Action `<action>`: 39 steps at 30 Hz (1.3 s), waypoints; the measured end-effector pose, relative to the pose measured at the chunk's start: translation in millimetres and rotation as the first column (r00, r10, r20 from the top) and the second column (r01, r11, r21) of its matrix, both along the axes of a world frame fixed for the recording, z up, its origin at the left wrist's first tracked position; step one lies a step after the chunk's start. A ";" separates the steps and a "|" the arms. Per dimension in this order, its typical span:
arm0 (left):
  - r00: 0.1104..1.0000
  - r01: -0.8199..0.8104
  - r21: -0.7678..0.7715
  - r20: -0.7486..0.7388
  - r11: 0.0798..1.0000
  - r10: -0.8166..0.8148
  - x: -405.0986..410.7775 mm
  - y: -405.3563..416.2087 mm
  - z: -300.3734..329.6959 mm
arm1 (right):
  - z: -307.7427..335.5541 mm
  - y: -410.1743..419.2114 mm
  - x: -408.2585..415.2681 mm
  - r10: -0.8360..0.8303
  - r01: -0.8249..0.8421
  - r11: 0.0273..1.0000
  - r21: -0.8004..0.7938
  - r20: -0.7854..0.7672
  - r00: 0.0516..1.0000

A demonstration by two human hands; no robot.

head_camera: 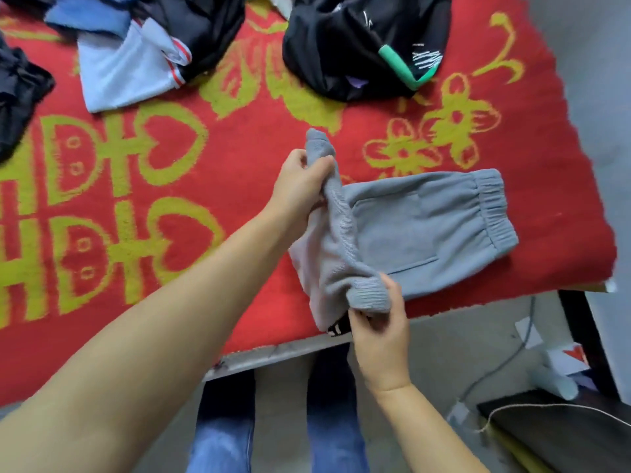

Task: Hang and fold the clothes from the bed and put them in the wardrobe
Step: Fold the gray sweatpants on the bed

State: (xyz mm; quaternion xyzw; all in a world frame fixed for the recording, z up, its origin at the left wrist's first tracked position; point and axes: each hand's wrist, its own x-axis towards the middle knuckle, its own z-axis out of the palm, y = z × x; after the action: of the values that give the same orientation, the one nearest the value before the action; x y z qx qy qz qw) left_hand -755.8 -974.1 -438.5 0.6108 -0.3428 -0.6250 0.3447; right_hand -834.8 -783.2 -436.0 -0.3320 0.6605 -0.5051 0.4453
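Grey sweatpants (420, 230) lie folded on the red bed cover (143, 186) near its front right corner, elastic waistband to the right. My left hand (300, 186) grips the ribbed cuff end at the far side, lifted off the bed. My right hand (379, 322) pinches the other ribbed cuff at the bed's near edge. The raised leg fabric stretches between both hands above the folded part, its pale inside showing. A black band with white marks peeks out under my right hand.
A black garment with a green strip (365, 42) lies at the back right. A light blue and dark clothes pile (136, 49) sits back left, with another dark piece (17, 93) at the left edge. A cable (512, 353) and boxes are on the floor at right.
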 end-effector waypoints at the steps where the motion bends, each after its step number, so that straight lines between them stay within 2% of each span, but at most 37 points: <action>1: 0.999 0.038 -0.013 -0.006 0.999 -0.038 -27.3 -0.4 -3.7 | -6.0 0.4 -21.4 -0.121 0.121 0.993 0.018 0.014 0.993; 3: 0.985 0.157 -0.027 -0.064 0.987 -0.158 -71.3 3.0 -18.1 | -28.2 -1.0 -63.3 -0.277 0.275 0.953 0.124 -0.004 0.961; 4: 0.975 0.218 -0.044 -0.042 0.975 -0.219 -85.8 4.4 -28.3 | -40.5 -1.7 -82.5 -0.290 0.291 0.932 0.214 -0.040 0.956; 5: 0.966 0.260 -0.068 0.030 0.963 -0.258 -94.3 6.5 -37.1 | -52.8 -1.5 -100.0 -0.278 0.288 0.904 0.316 -0.079 0.957; 7: 0.948 0.248 -0.142 0.238 0.958 -0.210 -90.6 13.6 -54.7 | -71.1 0.0 -127.9 -0.244 0.302 0.842 0.447 -0.184 0.952; 9: 0.890 0.214 -0.273 0.451 0.938 -0.071 -62.9 25.6 -71.2 | -76.4 -0.6 -136.0 -0.153 0.313 0.862 0.400 -0.383 0.911; 10: 0.831 0.240 -0.305 0.555 0.922 -0.033 -42.8 30.6 -81.3 | -74.1 -1.9 -130.1 -0.067 0.251 0.908 0.337 -0.474 0.878; 12: 0.684 0.368 -0.218 0.722 0.904 -0.105 -2.6 32.1 -101.3 | -70.8 -4.6 -101.7 0.169 -0.006 0.965 0.261 -0.607 0.776; 14: 0.565 0.517 -0.035 0.764 0.855 -0.310 25.5 18.2 -118.1 | -75.0 -4.7 -65.2 0.419 -0.256 0.908 0.333 -0.684 0.597; 15: 0.535 0.572 0.034 0.742 0.819 -0.405 32.0 7.0 -122.6 | -80.1 -5.0 -50.4 0.526 -0.299 0.850 0.434 -0.669 0.525; 16: 0.514 0.620 0.078 0.711 0.781 -0.479 34.6 -3.9 -123.5 | -86.6 -4.6 -38.6 0.604 -0.273 0.787 0.553 -0.599 0.526; 17: 0.490 0.657 0.117 0.685 0.745 -0.540 33.9 -13.4 -122.0 | -92.7 -3.1 -30.5 0.612 -0.198 0.742 0.641 -0.526 0.590; 19: 0.394 0.720 0.192 0.678 0.667 -0.620 28.2 -25.5 -117.9 | -101.3 1.1 -22.8 0.422 0.004 0.745 0.667 -0.476 0.772; 20: 0.344 0.747 0.203 0.697 0.633 -0.630 26.1 -28.3 -115.6 | -102.4 4.0 -21.0 0.278 0.112 0.761 0.639 -0.477 0.834; 21: 0.331 0.764 0.188 0.707 0.618 -0.625 25.3 -29.1 -113.4 | -103.7 6.9 -18.5 0.141 0.208 0.762 0.613 -0.471 0.871; 23: 0.410 0.765 0.095 0.692 0.637 -0.595 28.1 -25.4 -109.6 | -97.8 7.4 -11.4 -0.148 0.350 0.710 0.611 -0.357 0.922; 24: 0.471 0.748 0.045 0.668 0.662 -0.576 29.9 -20.8 -106.5 | -92.8 5.4 -6.3 -0.308 0.407 0.667 0.624 -0.267 0.913; 25: 0.528 0.725 0.005 0.637 0.689 -0.561 32.8 -15.3 -103.3 | -88.4 2.6 -1.0 -0.446 0.451 0.621 0.642 -0.184 0.876; 27: 0.593 0.699 -0.049 0.598 0.714 -0.539 41.9 -2.1 -93.9 | -81.5 -2.3 7.2 -0.594 0.485 0.558 0.673 -0.086 0.800; 29: 0.617 0.684 -0.076 0.590 0.726 -0.520 60.2 10.4 -87.6 | -79.8 0.5 6.2 -0.638 0.526 0.534 0.662 -0.092 0.764; 31: 0.593 0.683 -0.060 0.628 0.728 -0.505 89.6 20.5 -94.7 | -79.4 12.6 -1.5 -0.607 0.550 0.572 0.609 -0.138 0.783; 33: 0.495 0.705 0.033 0.692 0.708 -0.525 113.3 34.2 -111.7 | -83.1 33.0 -5.7 -0.497 0.461 0.634 0.622 -0.130 0.858; 37: 0.270 0.719 0.215 0.790 0.661 -0.551 113.9 50.1 -144.2 | -101.2 60.5 -4.6 -0.319 0.174 0.600 0.781 0.034 0.947; 38: 0.238 0.725 0.215 0.814 0.655 -0.530 110.8 47.0 -143.7 | -102.3 60.8 -4.5 -0.259 0.157 0.615 0.773 0.010 0.966; 39: 0.196 0.758 0.176 0.858 0.628 -0.476 110.0 41.8 -140.3 | -100.7 59.6 -4.3 -0.168 0.187 0.626 0.757 -0.104 0.980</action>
State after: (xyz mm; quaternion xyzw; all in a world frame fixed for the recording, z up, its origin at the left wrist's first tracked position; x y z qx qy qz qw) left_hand -645.7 -932.3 -578.8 0.5792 -0.7668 -0.2675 -0.0706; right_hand -839.1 -723.6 -536.7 -0.0527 0.8461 -0.2173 0.4838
